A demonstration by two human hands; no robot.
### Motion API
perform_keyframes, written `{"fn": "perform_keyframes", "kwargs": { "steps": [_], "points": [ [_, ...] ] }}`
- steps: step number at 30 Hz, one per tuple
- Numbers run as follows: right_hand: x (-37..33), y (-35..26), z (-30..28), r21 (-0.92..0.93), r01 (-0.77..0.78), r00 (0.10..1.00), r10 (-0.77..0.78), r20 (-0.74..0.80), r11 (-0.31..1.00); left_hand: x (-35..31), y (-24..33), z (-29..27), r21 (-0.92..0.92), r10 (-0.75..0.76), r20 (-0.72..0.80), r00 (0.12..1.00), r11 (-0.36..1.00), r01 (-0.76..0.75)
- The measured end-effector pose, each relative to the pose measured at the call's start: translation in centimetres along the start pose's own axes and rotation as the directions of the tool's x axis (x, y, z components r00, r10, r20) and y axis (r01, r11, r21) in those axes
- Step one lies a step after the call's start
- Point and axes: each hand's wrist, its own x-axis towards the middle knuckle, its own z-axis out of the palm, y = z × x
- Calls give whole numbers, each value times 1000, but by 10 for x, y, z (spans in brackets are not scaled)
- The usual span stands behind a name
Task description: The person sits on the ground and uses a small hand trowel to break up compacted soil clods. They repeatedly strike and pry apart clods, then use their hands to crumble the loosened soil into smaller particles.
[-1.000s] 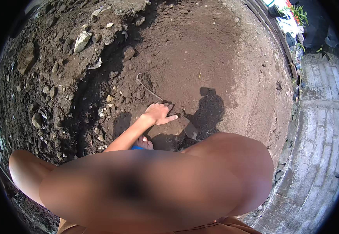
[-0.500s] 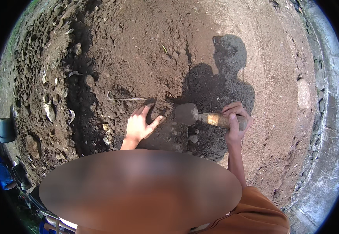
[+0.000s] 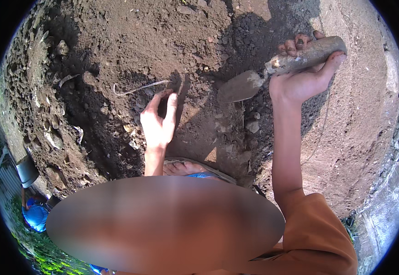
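My right hand [image 3: 300,75] is closed round the thick, worn handle [image 3: 307,55] of a hand trowel. Its soil-covered blade [image 3: 241,87] points left, above the dug earth. My left hand [image 3: 158,121] is at the soil to the left of the blade, fingers bent and thumb and fingertips close together. Anything pinched there is hidden or too dark to make out. Just beyond those fingertips lies a thin pale wire or cord [image 3: 140,88], hooked at its left end.
My sandalled foot [image 3: 183,167] stands below my left hand. Stones [image 3: 252,126] and clods lie around the dug patch. A rocky strip [image 3: 55,137] runs along the left, a concrete edge [image 3: 385,215] along the right. A person in blue [image 3: 36,216] is at the far left near a grey bucket [image 3: 27,172].
My right hand has lifted and turned the trowel, its handle now slanting up to the right. My left thumb and fingers have drawn together. The view has shifted, bringing my foot into sight.
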Motion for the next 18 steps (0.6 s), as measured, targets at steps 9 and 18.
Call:
{"fn": "perform_keyframes", "kwargs": {
  "steps": [9,18],
  "points": [
    [-19,-21,-29,66,139,989,-142,50,988,41,-3,0,124,19,262,965,991,-53],
    [-3,-80,57,120,44,853,-100,512,992,63,-31,-1,-101,-186,361,914,967,236]
  ]
}}
